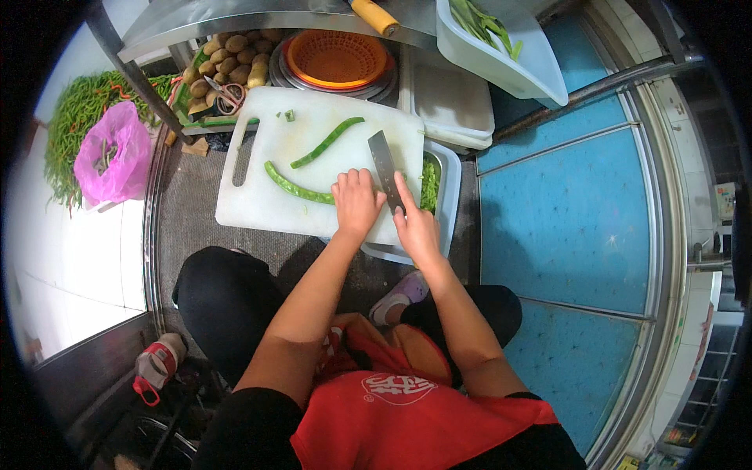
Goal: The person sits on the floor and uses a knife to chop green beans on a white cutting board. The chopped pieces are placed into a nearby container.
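Observation:
A white plastic cutting board (276, 200) lies before me, its right end over a light-blue tub (452, 182). My left hand (357, 200) presses on the right end of a long green pepper (296, 189), fingers curled over it. In my right hand (418, 226) is a cleaver (383, 161), its blade upright beside my left fingers and my index finger laid along it. A second long green pepper (328, 143) rests untouched higher on the board. Small green scraps (288, 116) lie near the board's handle slot. Chopped green pieces (429, 187) show in the tub.
Behind the board are a crate of potatoes (226, 59), scissors (231, 97) and an orange colander (338, 56). A white tub of green stalks (517, 64) hangs over the shelf edge at upper right. A pink bag (114, 153) stands left; blue panels (564, 217) line the right.

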Available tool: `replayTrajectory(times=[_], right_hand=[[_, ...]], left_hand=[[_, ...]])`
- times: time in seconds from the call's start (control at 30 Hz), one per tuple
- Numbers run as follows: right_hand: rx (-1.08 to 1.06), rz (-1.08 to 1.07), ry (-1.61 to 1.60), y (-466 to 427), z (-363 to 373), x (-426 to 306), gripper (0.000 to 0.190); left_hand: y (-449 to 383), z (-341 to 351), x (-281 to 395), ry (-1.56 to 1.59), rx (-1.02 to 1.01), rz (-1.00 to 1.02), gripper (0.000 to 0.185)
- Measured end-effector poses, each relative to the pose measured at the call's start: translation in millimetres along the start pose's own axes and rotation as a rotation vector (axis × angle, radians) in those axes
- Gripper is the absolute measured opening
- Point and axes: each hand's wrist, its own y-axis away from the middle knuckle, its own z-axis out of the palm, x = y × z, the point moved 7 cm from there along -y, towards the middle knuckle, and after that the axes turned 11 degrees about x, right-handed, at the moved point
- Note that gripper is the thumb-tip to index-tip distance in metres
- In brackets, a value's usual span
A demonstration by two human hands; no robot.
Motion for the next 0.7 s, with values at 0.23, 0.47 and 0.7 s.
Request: replayTrajectory(times=[0.23,0.47,0.7], right_hand=[[-0.048,0.043,0.020,0.8,0.3,-3.3,0.072],[-0.019,0.021,0.039,2.7,-3.4,-2.6,0.069],[-0.048,0.024,0.018,1.3,-2.2,-7.6,0.072]], left_hand=[[1.2,-0.8,-1.9,0.031,0.009,0.011,0.029],[1.5,0.5,-0.5,0.022,0.007,0.021,0.028],[1.2,0.5,-2.5,0.051,-0.029,0.012,0.032]])
